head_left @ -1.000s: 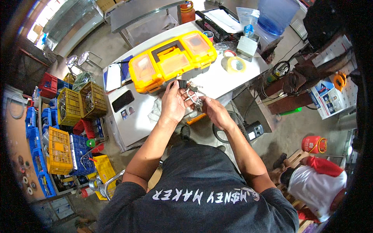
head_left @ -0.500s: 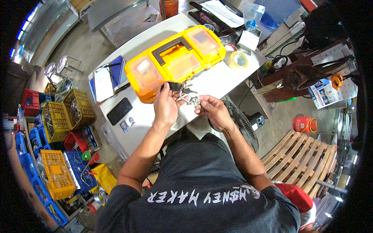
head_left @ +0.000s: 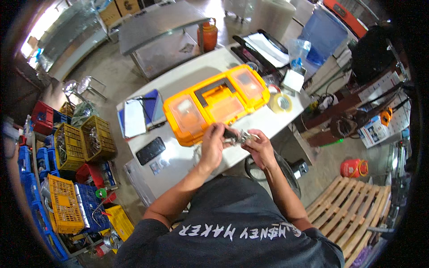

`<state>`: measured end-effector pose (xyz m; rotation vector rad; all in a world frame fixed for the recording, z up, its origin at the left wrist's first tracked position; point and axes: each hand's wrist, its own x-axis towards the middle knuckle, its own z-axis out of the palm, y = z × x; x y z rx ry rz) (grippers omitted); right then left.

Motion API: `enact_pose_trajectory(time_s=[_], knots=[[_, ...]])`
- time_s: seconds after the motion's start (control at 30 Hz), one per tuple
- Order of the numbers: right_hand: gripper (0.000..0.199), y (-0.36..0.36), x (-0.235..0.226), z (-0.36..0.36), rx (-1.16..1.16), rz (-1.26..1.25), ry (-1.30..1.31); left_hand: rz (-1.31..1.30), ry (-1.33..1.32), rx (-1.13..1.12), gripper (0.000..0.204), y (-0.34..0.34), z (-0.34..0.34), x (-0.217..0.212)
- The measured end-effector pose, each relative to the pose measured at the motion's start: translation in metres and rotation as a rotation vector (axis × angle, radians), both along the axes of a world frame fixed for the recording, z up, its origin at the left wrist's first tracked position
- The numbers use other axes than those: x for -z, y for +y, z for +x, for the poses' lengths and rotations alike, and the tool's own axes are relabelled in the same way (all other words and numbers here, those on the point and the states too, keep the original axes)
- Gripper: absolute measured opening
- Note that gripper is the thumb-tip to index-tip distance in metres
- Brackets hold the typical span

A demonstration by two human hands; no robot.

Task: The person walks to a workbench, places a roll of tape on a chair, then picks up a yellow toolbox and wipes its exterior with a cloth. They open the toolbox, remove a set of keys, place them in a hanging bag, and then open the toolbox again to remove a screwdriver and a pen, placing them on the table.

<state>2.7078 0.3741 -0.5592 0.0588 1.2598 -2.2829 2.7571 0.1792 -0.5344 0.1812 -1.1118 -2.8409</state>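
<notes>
**Small metal part worked between both hands over the bench**

Left of the grips: stacked yellow crates (head_left: pixel 85 143) on the floor, then a dark phone (head_left: pixel 150 150) flat on the white bench (head_left: pixel 178 161). Just beyond the left hand (head_left: pixel 211 145): a closed orange-yellow toolbox (head_left: pixel 216 102), dark handle up, nearly touching the knuckles. Left grip curled and pressed together around the dark end of a small metal part (head_left: pixel 240 137); exact finger placement too small to tell. Part held above the bench's near edge, bridging both hands, touching neither bench nor toolbox. Right hand (head_left: pixel 260 149) met at the part's shiny end, fingertips pinching it from the other side. Right of and beyond that grip: a roll of pale tape (head_left: pixel 280 103) lying flat, near but apart.

Judged best handled thus: dark end kept firmly clamped by the left grip as the anchor, fine turning or fitting left to the right fingertips. Work better kept low over the bench, so anything dropped landed there rather than on the floor. Elbows better kept tucked in, wrists steady.
</notes>
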Motion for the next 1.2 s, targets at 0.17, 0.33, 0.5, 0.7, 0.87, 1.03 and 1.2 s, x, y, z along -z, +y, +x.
enact_pose_trajectory(time_s=[0.17, 0.33, 0.5, 0.7, 0.87, 1.03, 1.2], knots=[[0.044, 0.016, 0.017, -0.01, 0.068, -0.01, 0.008, -0.353, -0.03, 0.19, 0.023, -0.002, 0.019, 0.002], [0.043, 0.024, 0.022, -0.013, -0.01, 0.201, 0.236, -0.723, 0.009, 0.329, 0.029, -0.004, 0.029, 0.013], [0.035, 0.02, 0.001, -0.004, -0.206, 0.377, 0.489, -1.283, 0.15, -0.006, 0.047, 0.029, 0.027, 0.025], [0.01, 0.019, -0.02, -0.01, -0.136, 0.58, 0.585, -1.003, -0.072, 0.021, 0.032, 0.055, 0.022, 0.041], [0.007, 0.025, -0.022, -0.016, -0.159, 0.533, 0.607, -0.86, -0.044, -0.086, 0.03, 0.057, 0.025, 0.05], [0.007, 0.023, -0.016, -0.021, -0.22, 0.442, 0.524, -0.882, -0.028, -0.101, 0.021, 0.058, 0.023, 0.05], [0.011, 0.013, -0.003, -0.028, -0.254, 0.272, 0.349, -0.853, -0.105, -0.1, 0.017, 0.058, 0.024, 0.052]])
